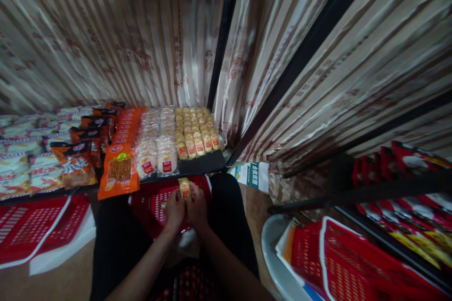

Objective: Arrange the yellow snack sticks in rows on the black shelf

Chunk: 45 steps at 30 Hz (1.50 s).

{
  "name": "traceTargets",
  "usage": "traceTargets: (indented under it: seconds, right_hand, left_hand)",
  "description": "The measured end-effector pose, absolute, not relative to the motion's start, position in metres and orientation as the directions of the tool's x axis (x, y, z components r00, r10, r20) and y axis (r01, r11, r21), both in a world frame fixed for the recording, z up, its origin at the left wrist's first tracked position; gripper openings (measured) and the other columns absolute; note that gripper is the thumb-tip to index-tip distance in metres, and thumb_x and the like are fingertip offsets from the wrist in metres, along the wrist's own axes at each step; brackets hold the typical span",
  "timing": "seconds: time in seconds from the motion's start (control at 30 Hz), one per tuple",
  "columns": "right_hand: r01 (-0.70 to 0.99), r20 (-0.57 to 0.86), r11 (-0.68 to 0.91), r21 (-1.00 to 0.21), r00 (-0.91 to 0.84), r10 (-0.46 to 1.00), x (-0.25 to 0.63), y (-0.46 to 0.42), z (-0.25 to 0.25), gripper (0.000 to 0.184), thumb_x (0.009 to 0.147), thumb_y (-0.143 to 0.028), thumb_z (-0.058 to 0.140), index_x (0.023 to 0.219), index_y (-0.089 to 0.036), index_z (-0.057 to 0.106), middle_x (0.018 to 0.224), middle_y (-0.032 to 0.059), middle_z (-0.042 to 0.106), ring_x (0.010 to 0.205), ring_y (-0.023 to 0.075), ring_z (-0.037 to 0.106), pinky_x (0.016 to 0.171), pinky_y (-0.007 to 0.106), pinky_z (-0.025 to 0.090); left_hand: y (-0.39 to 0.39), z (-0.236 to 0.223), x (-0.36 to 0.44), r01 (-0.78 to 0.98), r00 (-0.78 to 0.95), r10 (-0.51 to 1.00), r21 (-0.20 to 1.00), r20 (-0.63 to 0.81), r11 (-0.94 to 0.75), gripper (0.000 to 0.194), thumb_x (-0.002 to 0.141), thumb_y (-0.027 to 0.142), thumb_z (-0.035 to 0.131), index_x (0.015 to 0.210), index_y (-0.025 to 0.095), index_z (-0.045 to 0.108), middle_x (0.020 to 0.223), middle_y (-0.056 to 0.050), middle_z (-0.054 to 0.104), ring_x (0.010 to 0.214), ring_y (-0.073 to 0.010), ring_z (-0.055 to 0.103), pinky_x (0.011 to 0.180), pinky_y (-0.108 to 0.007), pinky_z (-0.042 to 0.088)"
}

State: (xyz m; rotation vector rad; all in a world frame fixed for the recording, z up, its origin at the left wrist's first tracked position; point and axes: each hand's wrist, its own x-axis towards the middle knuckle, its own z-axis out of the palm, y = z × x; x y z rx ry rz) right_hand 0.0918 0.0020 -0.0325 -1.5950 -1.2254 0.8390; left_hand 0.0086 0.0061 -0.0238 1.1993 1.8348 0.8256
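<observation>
Between my two hands, over a red basket [160, 197], is a small yellow wrapped snack packet [184, 186]. My left hand [174, 210] is closed on its left side, and my right hand [197, 207] is closed on its right side. Another small yellowish piece [163, 205] shows at the left edge of my left hand; whether it is held or lies in the basket I cannot tell. Ahead on the dark shelf [203, 163] stand rows of similar yellow packets [197, 143]. To their left are clear packs of round pale biscuits [166, 155].
Orange stick-snack bags [120, 164] and orange-black bags [79, 167] line the shelf's left. Striped curtains [158, 33] hang behind dark posts [275, 84]. Right stand a red basket [353, 263], a pale basin [270, 235] and a rack of red packets [399, 164]. Another red basket [38, 223] sits left.
</observation>
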Motion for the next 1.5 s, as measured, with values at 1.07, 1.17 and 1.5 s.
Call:
traceTargets:
  seconds: [1.07,1.17,1.5]
  right_hand:
    - [0.484,0.289,0.029,-0.874,0.471,0.834,0.147,0.08,0.007,0.05,0.084,-0.02,0.037,0.133,-0.012,0.037,0.132,0.0146,0.047,0.122,0.0211,0.042,0.1,0.038,0.039]
    - [0.514,0.309,0.021,-0.857,0.483,0.82,0.149,0.091,0.005,0.051,0.085,-0.021,0.037,0.135,-0.012,0.036,0.134,0.0153,0.046,0.124,0.0214,0.04,0.102,0.04,0.036]
    - [0.623,0.314,-0.112,-0.774,0.532,0.786,0.155,0.122,-0.001,0.05,0.087,-0.015,0.026,0.135,-0.007,0.036,0.136,0.0184,0.044,0.128,0.0217,0.036,0.106,0.042,0.031]
  left_hand:
    - [0.105,0.046,0.089,0.308,0.004,0.998,0.95,-0.064,0.06,0.034,0.084,0.02,0.044,0.114,0.014,0.059,0.117,-0.009,0.063,0.107,-0.0182,0.057,0.098,-0.031,0.042]
    - [0.117,0.048,0.094,0.345,0.03,0.993,0.934,-0.115,0.097,0.036,0.085,0.021,0.043,0.117,0.013,0.058,0.123,-0.009,0.061,0.113,-0.0175,0.055,0.102,-0.031,0.038]
    - [0.141,0.059,0.109,0.513,0.119,0.982,0.856,-0.149,0.068,0.039,0.088,0.023,0.04,0.121,0.01,0.056,0.13,-0.014,0.055,0.122,-0.0197,0.05,0.108,-0.034,0.032]
